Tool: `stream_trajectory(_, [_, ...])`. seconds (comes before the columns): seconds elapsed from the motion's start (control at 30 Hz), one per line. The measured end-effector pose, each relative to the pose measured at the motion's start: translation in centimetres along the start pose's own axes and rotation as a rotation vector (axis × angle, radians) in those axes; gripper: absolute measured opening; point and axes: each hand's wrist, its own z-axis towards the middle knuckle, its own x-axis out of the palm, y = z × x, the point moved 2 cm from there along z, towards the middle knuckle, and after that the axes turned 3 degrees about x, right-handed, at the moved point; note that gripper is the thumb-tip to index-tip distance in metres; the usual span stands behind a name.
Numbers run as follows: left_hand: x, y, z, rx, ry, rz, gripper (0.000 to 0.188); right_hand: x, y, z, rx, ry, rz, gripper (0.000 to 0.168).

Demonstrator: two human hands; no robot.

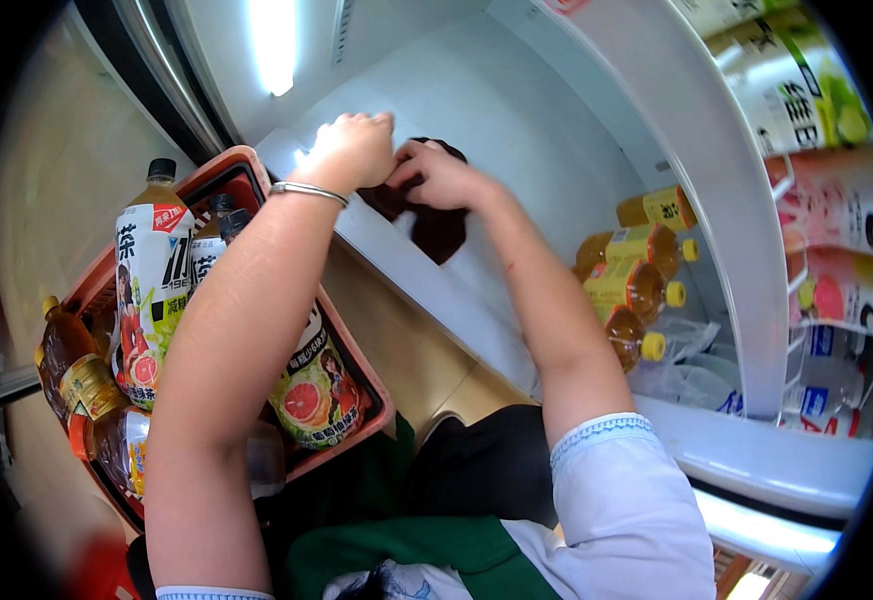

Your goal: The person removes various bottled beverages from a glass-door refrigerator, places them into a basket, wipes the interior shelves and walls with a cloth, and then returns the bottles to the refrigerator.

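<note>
Inside a white refrigerated cabinet (556, 97), both of my hands are at a dark brown cloth (440, 236) lying by the cabinet's front edge. My left hand (358, 150), with a metal bangle at the wrist, has its fingers curled and turned away, so its grip is hidden. Beside it, my right hand (436, 176) bends its fingers onto the cloth; whether they hold it does not show. A red plastic basket (380, 390) under my left forearm carries a large tea bottle (151, 300) with a black cap and several other drink bottles.
Several yellow-capped bottles (631, 289) lie at the right inside the cabinet, near clear plastic wrapping (680, 367). Past a white divider (714, 187), more drinks (830, 285) fill a wire rack. A light tube (271, 45) shines at upper left. A shoe (444, 424) is on the tiled floor below.
</note>
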Motion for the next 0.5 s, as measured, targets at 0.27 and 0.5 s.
stream_trajectory(0.27, [0.2,0.2,-1.2,-0.036,0.23,-0.115,0.059,-7.1,-5.1,-6.5,0.451,0.001,0.211,0.049])
stream_trajectory(0.5, [-0.2,0.5,-2.1,-0.033,0.248,-0.111,0.058,-1.7,-0.8,-10.8,0.757,0.245,-0.074,0.075])
